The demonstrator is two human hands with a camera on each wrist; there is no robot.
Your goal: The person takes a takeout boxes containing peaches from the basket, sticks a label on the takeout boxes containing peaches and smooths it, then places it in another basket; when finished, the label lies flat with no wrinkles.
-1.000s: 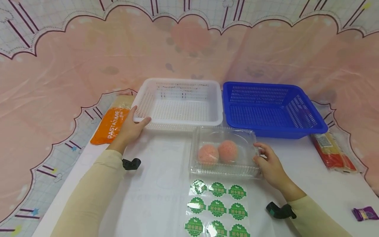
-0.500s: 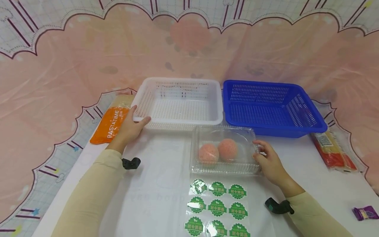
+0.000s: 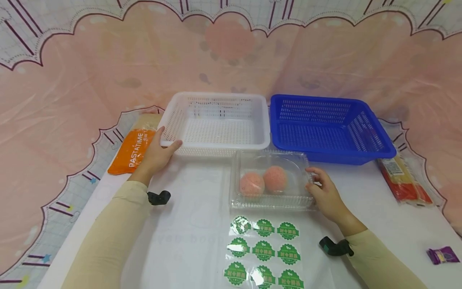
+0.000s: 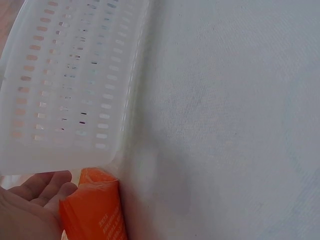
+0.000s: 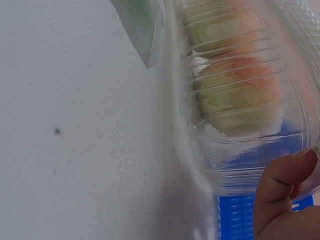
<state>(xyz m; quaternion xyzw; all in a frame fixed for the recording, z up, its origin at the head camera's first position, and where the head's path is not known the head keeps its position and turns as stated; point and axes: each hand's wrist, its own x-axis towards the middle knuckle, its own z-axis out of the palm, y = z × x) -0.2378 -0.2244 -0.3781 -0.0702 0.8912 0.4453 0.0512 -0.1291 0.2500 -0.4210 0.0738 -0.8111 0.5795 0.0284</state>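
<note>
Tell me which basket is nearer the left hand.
The white basket: the left hand is at its near-left corner. The blue basket stands to its right, farther from that hand.

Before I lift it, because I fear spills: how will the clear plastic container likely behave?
The clear plastic container probably flexes, its walls looking thin. The two round pink pieces inside may roll, having free space beside them.

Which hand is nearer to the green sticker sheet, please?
Right. The right hand grips the right end of the clear container, beyond and right of the green sticker sheet. The left hand is at the near left corner of the white basket, farther off to the left.
</note>
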